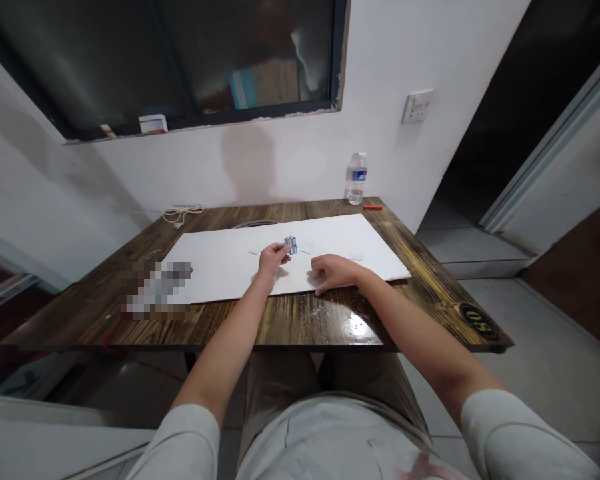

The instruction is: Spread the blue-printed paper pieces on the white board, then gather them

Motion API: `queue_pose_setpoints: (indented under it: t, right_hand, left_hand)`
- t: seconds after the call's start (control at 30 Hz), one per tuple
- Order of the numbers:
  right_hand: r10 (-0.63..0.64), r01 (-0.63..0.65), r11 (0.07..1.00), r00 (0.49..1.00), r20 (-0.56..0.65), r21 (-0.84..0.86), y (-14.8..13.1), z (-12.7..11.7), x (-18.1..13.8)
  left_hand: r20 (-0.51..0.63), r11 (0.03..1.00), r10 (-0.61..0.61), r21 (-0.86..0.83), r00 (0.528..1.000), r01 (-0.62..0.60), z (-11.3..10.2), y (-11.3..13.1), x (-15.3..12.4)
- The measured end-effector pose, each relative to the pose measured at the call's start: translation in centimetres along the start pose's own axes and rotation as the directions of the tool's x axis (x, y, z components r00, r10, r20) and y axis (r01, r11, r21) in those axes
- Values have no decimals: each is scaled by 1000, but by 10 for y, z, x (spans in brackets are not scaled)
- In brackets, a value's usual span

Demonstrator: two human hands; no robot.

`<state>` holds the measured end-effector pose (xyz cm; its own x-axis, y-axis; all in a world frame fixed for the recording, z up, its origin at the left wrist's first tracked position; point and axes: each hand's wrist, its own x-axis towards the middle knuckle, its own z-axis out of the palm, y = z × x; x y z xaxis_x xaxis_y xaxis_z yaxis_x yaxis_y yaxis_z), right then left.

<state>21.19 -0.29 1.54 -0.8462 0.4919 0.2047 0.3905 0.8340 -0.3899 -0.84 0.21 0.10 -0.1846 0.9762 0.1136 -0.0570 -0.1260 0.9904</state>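
Pinched between the thumb and fingers of my left hand [274, 259] is a small flat blue piece with rectangular openings [293, 245]. It is held above a large white board [230, 267] lying on the table. My right hand [334, 272] is curled near the board's front edge, with its thumb pointing down toward the tabletop. Whether something small sits in its fingers is hidden. A few thin dark strips [305, 252] lie on the board between and beyond my hands. Farther right on it is a faint pale rectangular piece [356, 257].
The dark wooden table [300, 327] stands against a white wall. At the back right are a water bottle [358, 179] and a red stick-like object [373, 207]. A white cable [181, 212] lies at the back left. A pixelated patch covers the board's left end.
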Motion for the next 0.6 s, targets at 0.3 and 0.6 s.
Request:
queue_pose_setpoints:
  t: [0.3,0.6]
  right_hand:
    - [-127,129,991,990,-63,43,-6,11,3]
    - [93,51,909,942,-321,413,-11,27,17]
  left_hand:
    - [0,1000,12,9,1000,-12,0,0,0]
    - [58,997,6,73,998,-10,2,8,-8]
